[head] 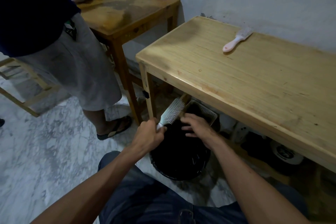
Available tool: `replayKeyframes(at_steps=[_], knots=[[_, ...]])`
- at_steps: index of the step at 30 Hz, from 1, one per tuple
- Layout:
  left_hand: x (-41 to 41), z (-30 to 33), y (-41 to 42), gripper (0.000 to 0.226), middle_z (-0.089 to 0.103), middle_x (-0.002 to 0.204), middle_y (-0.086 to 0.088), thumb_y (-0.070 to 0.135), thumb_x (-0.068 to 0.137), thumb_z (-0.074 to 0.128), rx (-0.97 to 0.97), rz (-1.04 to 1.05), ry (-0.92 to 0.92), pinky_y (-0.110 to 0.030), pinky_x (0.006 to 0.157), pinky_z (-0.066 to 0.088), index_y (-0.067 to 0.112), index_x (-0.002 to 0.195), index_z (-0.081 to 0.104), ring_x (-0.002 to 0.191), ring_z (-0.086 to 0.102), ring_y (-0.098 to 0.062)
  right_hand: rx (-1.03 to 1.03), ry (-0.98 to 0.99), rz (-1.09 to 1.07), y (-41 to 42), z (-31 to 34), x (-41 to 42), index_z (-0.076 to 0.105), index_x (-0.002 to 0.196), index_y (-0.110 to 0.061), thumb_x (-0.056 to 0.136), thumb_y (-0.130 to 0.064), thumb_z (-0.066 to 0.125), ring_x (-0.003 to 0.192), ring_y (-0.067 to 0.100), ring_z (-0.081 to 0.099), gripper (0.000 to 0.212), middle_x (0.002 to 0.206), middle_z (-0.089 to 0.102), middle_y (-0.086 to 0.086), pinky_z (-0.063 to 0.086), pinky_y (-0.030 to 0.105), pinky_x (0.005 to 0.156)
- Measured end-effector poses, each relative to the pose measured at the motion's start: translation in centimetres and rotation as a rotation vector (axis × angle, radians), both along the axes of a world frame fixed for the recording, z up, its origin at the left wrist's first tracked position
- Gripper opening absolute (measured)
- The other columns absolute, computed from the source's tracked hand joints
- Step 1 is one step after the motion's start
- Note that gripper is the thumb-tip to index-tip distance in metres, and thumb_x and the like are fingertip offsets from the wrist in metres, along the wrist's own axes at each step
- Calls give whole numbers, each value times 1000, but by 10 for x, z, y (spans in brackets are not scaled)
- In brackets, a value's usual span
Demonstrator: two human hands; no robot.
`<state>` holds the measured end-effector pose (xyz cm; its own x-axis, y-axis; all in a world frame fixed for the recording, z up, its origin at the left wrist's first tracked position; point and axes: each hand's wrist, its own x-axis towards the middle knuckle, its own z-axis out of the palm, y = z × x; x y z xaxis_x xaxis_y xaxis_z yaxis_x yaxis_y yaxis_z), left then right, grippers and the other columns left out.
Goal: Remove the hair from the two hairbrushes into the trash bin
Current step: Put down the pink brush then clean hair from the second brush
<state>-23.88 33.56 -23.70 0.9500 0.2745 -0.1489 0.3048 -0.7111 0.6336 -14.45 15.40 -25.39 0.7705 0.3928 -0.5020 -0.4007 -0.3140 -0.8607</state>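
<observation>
My left hand (pixel 151 132) grips the handle of a white paddle hairbrush (pixel 171 112), held over the black trash bin (pixel 179 156) with its bristles facing right. My right hand (pixel 197 126) hovers just right of the brush head above the bin, fingers spread, nothing visible in it. A second hairbrush (pixel 236 40), white with a pinkish handle, lies on the light wooden table (pixel 254 82) near the wall. The bin stands on the floor at the table's front left corner.
Another person (pixel 60 45) in grey shorts and sandals stands at left beside a darker wooden table (pixel 127 12) holding boxes and a pink soft toy. A mesh basket (pixel 203 112) and other items sit under the light table. The floor is marble.
</observation>
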Motion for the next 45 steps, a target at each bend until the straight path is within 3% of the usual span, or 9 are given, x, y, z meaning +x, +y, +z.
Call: replayKeyframes(at_steps=[3, 6, 11, 17, 19, 22, 30, 37, 45], knots=[[-2, 2, -2, 27, 69, 78, -6, 35, 94, 65, 18, -29, 8, -32, 52, 45, 8, 93, 66, 65, 65, -22, 63, -20, -72, 6, 1, 6, 71, 115, -22, 93, -48, 69, 93, 15, 74, 34, 108, 76, 0, 60, 31, 81], [-4, 4, -3, 27, 69, 75, -7, 35, 93, 65, 33, -50, 6, -32, 52, 42, 8, 88, 66, 64, 64, -24, 52, -109, -120, 4, -3, 8, 77, 87, -14, 91, -38, 75, 62, 8, 64, 24, 77, 73, 0, 53, 20, 60], [-9, 6, 4, 23, 61, 67, 2, 32, 94, 65, 80, -46, 8, -28, 48, 36, 13, 81, 62, 60, 58, -17, -3, -152, -193, -7, -13, 12, 77, 80, -17, 96, -27, 70, 56, 6, 55, 20, 63, 66, -6, 47, 19, 57], [-11, 6, 12, 26, 65, 69, -2, 35, 93, 64, 86, -44, 5, -29, 48, 33, 11, 85, 65, 58, 59, -17, -107, -110, -92, -16, -22, 14, 75, 106, -13, 98, -7, 63, 89, 15, 68, 16, 98, 75, 3, 58, 29, 82], [-11, 7, 10, 25, 66, 70, -2, 36, 93, 64, 78, -48, -4, -29, 48, 35, 12, 85, 66, 59, 60, -19, -65, -101, -55, -10, -18, 12, 68, 116, -27, 97, -12, 66, 105, 15, 68, 25, 112, 73, -3, 56, 36, 94], [-12, 9, 6, 20, 63, 68, 2, 33, 94, 64, 75, -60, -8, -28, 48, 34, 16, 83, 62, 59, 59, -16, 68, -20, -87, 4, -6, 10, 67, 123, -31, 97, -39, 66, 104, 14, 72, 28, 114, 75, -6, 56, 35, 91], [-15, 5, 11, 23, 67, 77, -4, 35, 91, 62, 81, -96, 56, -30, 53, 40, 13, 93, 65, 66, 63, -23, 102, -94, -151, 20, 2, 14, 73, 105, -17, 97, -31, 68, 76, 8, 70, 17, 96, 77, 1, 57, 26, 77], [-21, 4, 11, 24, 70, 96, -10, 19, 91, 57, 115, -143, 75, -30, 62, 41, 12, 113, 61, 76, 60, -25, -127, -158, -58, 22, 5, 11, 69, 128, -26, 97, -48, 62, 109, 14, 63, 38, 122, 69, -5, 52, 44, 103], [-29, 4, 11, 24, 69, 91, -10, 18, 90, 54, 141, -122, 31, -33, 60, 42, 12, 112, 60, 75, 60, -29, -191, -132, 25, 18, 14, 5, 56, 144, -27, 93, -60, 58, 120, 13, 53, 60, 138, 59, -7, 39, 31, 101]])
